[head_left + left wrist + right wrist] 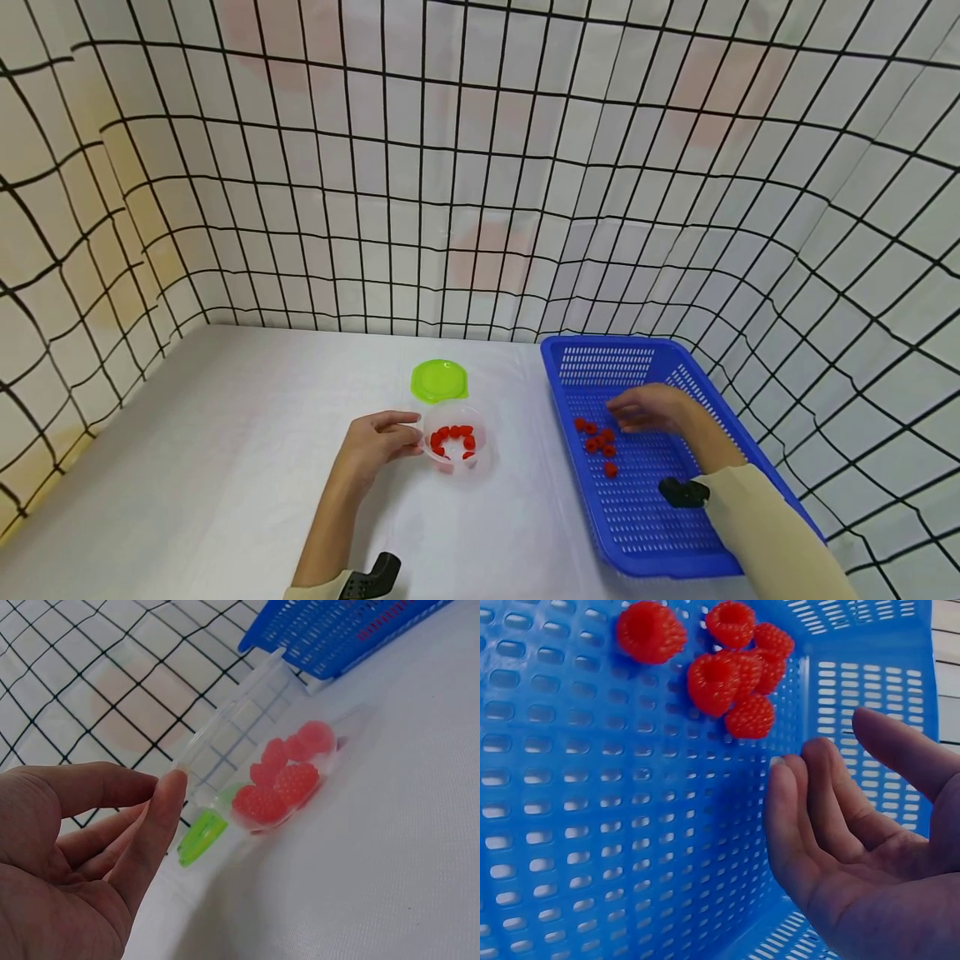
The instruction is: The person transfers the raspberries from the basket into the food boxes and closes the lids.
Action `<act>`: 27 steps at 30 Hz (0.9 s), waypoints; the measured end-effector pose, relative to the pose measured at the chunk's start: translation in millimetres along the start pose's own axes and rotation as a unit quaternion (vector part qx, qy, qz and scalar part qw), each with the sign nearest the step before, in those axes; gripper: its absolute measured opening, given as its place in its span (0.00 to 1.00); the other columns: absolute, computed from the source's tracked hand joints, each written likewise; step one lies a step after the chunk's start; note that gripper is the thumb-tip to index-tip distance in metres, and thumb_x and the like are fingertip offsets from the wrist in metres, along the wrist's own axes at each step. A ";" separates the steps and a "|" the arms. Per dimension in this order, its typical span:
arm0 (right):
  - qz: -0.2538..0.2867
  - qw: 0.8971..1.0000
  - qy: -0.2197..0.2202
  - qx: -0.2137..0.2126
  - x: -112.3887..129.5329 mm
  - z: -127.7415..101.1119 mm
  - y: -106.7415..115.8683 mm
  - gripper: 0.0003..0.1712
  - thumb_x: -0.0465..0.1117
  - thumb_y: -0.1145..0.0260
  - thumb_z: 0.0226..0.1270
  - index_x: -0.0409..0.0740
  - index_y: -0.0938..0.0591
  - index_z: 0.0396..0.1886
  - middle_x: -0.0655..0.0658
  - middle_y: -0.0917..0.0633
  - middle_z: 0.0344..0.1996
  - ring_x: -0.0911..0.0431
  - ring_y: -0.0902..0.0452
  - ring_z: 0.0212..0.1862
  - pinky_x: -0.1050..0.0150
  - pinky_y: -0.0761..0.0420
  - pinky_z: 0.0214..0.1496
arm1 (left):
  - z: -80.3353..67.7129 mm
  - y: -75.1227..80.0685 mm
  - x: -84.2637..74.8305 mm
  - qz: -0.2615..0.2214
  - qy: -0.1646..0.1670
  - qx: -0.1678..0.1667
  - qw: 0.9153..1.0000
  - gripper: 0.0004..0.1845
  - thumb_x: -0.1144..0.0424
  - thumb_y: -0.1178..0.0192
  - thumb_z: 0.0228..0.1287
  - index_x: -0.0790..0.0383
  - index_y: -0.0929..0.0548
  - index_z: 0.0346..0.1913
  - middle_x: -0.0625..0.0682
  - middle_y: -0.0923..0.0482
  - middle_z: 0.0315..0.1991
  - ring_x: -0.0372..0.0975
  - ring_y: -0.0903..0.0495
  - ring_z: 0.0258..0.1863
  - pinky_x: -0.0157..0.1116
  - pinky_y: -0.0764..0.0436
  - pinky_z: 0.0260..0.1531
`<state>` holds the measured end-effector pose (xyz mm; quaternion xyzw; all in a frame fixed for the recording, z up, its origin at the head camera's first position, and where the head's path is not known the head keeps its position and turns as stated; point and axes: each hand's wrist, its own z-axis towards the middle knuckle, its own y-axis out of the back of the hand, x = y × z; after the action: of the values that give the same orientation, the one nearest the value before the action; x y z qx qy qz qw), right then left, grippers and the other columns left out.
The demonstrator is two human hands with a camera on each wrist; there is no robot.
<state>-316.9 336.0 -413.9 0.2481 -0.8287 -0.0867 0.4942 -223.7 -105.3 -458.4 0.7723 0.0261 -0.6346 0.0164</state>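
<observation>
My left hand (372,444) is at the left side of a clear plastic tub (481,414), its thumb and index finger pinching the rim. Several red raspberries (276,780) lie on the bottom of the tub, which stands on the white cloth. Over on the right, my right hand (651,407) hovers inside the blue basket (550,367), fingers slightly bent and thumb apart, holding nothing. Close by its fingertips in the right wrist view, a loose group of several raspberries (748,716) sits on the basket floor, with one raspberry (651,632) off to the side.
A bright green lid (439,381) lies on the white tablecloth (247,433) just behind the tub. Black grid netting (420,200) in front of white sheeting encloses the table at the back and both sides.
</observation>
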 end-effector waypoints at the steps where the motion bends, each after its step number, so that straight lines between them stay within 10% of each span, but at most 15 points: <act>1: -0.002 1.000 -0.005 0.002 -1.3 0.3 0.2 0.25 0.41 0.34 0.72 0.28 0.22 0.61 0.33 0.16 0.55 0.50 0.16 0.47 0.56 0.12 0.52 | 0.0 0.2 0.4 0.002 0.000 0.000 1.000 0.15 0.69 0.34 0.65 0.69 0.14 0.53 0.60 0.11 0.37 0.43 0.11 0.30 0.36 0.11 0.40; 27: -0.047 0.998 -0.038 0.029 -15.9 4.8 -0.5 0.14 0.40 0.28 0.65 0.33 0.13 0.44 0.43 0.13 0.38 0.53 0.16 0.38 0.60 0.12 0.48 | 0.7 -0.4 -0.6 -0.007 0.000 0.003 1.000 0.14 0.70 0.34 0.65 0.70 0.14 0.53 0.60 0.11 0.37 0.44 0.11 0.31 0.36 0.11 0.41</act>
<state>-314.7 342.9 -428.8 0.2976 -0.8364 -0.0949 0.4504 -224.5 -105.0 -457.9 0.7723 0.0291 -0.6346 0.0098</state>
